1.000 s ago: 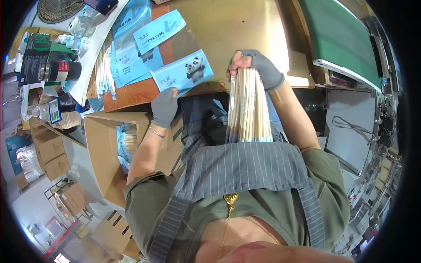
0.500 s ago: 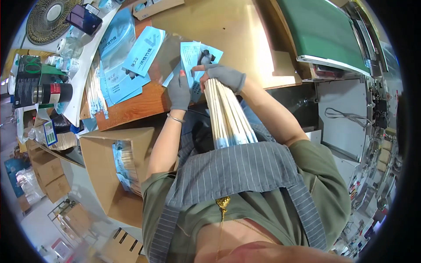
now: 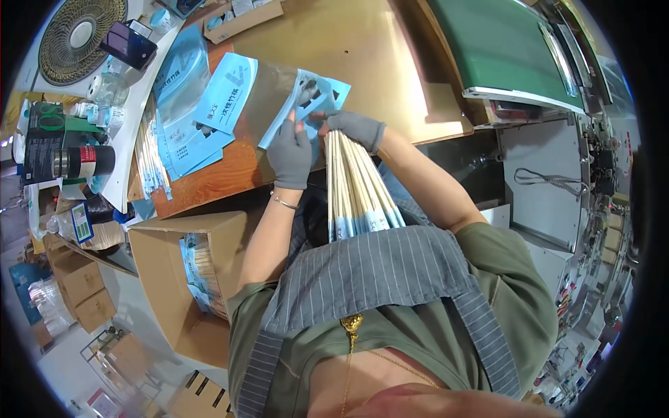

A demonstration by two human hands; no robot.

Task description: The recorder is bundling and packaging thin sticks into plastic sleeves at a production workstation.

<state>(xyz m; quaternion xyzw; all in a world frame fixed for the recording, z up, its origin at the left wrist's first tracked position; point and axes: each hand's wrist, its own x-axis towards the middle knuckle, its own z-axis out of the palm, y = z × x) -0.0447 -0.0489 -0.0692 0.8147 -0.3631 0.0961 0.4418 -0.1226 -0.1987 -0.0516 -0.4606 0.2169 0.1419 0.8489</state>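
Observation:
Both my hands wear grey gloves with bare fingertips. My right hand (image 3: 354,130) is closed over the upper end of a thick bundle of pale wooden chopsticks (image 3: 350,174), which look individually wrapped. Their blue-and-white ends rest low against my striped apron. Just left of it, my left hand (image 3: 290,155) pinches the near edge of a blue printed plastic bag (image 3: 319,89) on the table. The bag's edge is lifted and curled, and its mouth seems partly spread. The right fingertips are close to the bag; I cannot tell whether they touch it.
More flat blue bags (image 3: 191,129) lie left on the table (image 3: 362,42). Several wrapped chopsticks (image 3: 150,157) lie beside them. Below stands an open carton (image 3: 160,279) holding packed chopsticks (image 3: 202,272). A fan (image 3: 80,35), phone (image 3: 129,45) and dark flask (image 3: 83,160) are at the far left.
My left hand has turned and taken the bag's near edge, which is now raised and curled, where before it lay flatter. The right hand still holds the chopsticks in nearly the same place.

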